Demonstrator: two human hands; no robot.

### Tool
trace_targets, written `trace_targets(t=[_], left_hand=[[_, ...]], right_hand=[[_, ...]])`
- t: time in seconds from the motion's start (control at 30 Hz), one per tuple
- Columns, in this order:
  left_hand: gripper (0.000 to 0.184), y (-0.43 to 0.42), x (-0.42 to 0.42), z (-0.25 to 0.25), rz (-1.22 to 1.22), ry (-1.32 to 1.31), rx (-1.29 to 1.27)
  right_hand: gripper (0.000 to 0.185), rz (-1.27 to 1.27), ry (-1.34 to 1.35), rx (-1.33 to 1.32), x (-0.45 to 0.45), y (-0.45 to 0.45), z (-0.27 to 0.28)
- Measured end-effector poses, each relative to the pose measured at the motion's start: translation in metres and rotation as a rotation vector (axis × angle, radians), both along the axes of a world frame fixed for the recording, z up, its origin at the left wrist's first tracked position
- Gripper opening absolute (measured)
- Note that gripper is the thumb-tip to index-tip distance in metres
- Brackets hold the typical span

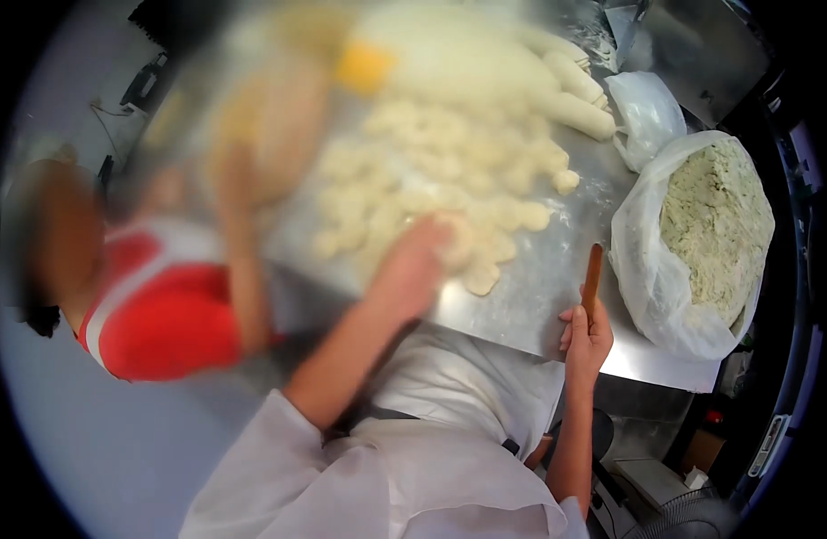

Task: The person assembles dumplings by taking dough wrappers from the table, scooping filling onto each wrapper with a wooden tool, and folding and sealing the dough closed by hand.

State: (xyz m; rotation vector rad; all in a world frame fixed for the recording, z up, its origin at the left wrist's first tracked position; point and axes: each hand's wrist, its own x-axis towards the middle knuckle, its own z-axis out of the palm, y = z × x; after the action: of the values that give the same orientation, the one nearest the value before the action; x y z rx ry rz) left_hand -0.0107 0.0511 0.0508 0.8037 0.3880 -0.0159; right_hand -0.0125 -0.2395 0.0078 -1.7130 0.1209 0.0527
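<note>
My left hand (415,265) reaches onto the near edge of a spread of flat pale dough rounds (395,193) on a metal table (494,314). Its fingertips are blurred against a round, so whether they grip it is unclear. My right hand (586,331) is closed round one end of a thin brown wooden stick (594,274), held upright over the table's front edge. To the right of the stick, a large plastic-lined bowl (642,260) holds a greenish-white filling (714,229).
At the left, a person in red and white (167,305) reaches over the table. Dough rolls (580,112) lie at the back beside a clear plastic bag (649,117). A yellow object (364,67) is blurred at the top. A fan (687,519) stands at lower right.
</note>
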Motion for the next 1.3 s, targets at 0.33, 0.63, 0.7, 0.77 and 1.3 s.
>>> trace_targets(t=[0.33, 0.63, 0.7, 0.77, 1.3], left_hand=[[0.039, 0.088, 0.060, -0.021, 0.246, -0.187, 1.848], [0.032, 0.065, 0.117, -0.022, -0.266, -0.031, 2.368], [0.031, 0.068, 0.116, -0.022, -0.235, -0.079, 2.425], [0.029, 0.074, 0.110, -0.019, -0.164, -0.136, 2.343], [0.039, -0.142, 0.001, -0.051, -0.290, -0.752, 1.670]], right_hand=[[0.031, -0.041, -0.021, 0.048, 0.000, 0.001, -0.010], [0.030, -0.048, -0.010, 0.044, 0.000, 0.003, -0.007], [0.030, -0.047, -0.023, 0.038, -0.001, 0.003, -0.008], [0.030, -0.055, -0.021, 0.049, -0.002, 0.002, -0.009], [0.027, -0.217, -0.012, 0.260, -0.049, -0.026, -0.001]])
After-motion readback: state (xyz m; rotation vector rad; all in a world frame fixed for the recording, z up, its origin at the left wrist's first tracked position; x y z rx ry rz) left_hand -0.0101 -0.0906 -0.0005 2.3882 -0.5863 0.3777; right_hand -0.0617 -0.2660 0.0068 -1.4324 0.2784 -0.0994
